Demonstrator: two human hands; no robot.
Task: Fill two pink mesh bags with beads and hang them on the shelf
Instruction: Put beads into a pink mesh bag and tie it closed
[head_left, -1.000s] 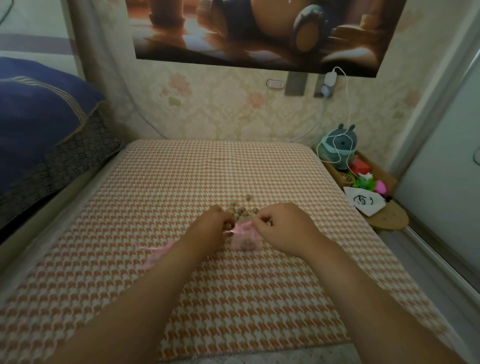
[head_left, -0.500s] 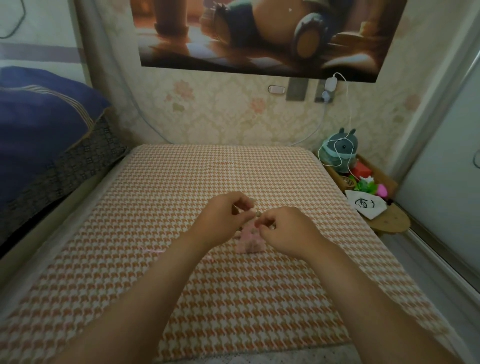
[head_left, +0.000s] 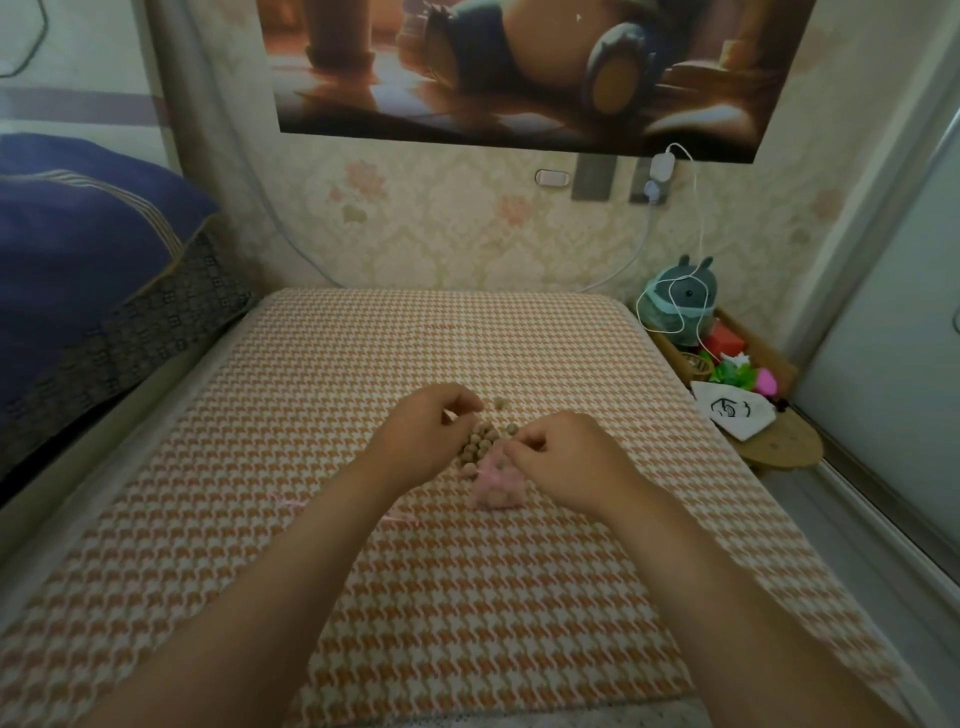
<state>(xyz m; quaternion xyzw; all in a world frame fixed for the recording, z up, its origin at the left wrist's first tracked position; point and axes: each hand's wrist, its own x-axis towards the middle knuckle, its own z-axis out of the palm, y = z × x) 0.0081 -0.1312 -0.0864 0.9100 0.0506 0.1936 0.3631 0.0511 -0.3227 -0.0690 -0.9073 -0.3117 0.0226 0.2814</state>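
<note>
Left hand (head_left: 423, 431): curled over the bead pile at about 11 o'clock of the bag, fingertips (head_left: 457, 410) bunched together; whether a bead is pinched between them cannot be told. Half a second ago up at the bag's mouth beside the other hand, now drawn off to the pile.
Right hand (head_left: 563, 460): thumb and forefinger pressed together on the top edge of the pink mesh bag (head_left: 496, 488), at the bag's 1 o'clock, holding the mouth up as before.
Pink mesh bag: resting on the houndstooth cushion (head_left: 467, 597), bulging and lumpy, so judged partly filled; pink drawstring (head_left: 397, 514) trailing toward 8 o'clock.
Beads (head_left: 480, 441): tan cluster uncovered again, touching the bag's upper left; a few strays (head_left: 500, 401) toward 12 o'clock.
Second bag: not found in view; the pink strand (head_left: 291, 501) at 9 o'clock may belong to it, too faint to tell.
Meaning: one drop likely done, next handful being gathered; filling of the first bag unfinished, hanging not yet begun, shelf not identifiable.
</note>
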